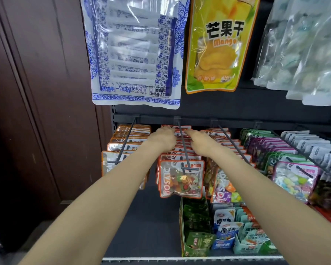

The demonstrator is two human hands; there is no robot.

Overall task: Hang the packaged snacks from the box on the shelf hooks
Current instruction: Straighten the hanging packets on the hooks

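Grip of both hands (182,140) meets glossy orange-edged packets (181,179).

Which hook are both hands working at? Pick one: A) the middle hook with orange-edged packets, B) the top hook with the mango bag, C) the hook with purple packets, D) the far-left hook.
A: the left hand and right hand flank the middle hook, on its orange-edged packets.

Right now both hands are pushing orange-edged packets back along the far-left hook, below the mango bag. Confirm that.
Wrong hook. The head view shows the left hand and right hand at the orange-edged packets on the middle hook, below the mango bag; whether they push is unclear.
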